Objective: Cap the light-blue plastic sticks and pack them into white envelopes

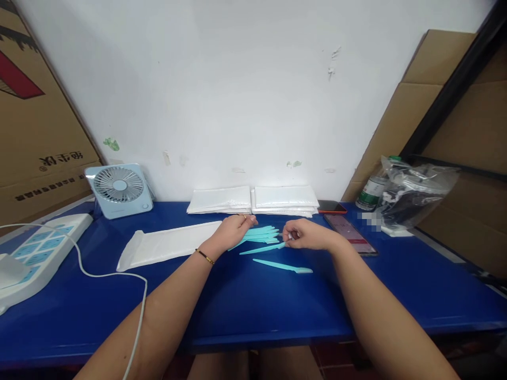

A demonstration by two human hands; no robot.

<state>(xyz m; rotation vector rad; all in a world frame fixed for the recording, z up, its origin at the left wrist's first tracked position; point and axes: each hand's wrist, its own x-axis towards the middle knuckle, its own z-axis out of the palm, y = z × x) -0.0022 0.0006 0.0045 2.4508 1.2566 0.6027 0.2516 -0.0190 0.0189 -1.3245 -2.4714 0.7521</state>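
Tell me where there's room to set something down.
Bare table shows between left arm and right arm, nearer than the lone teal tool, and right of the right arm, nearer than the front phone. Crowded: the middle, with left hand, right hand, teal pile and packet; far left, power strip and cable.

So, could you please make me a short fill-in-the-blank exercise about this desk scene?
1. The fanned pile of slim turquoise plastic sticks lies between the left hand and the ____ hand.
2. A thin dark bracelet with gold-coloured details circles the ____ wrist.
3. The flat white packets are piled in ____ stacks near the white wall.
4. The pale-blue square fan stands on a tabletop coloured ____.

Missing words: right; left; two; blue.
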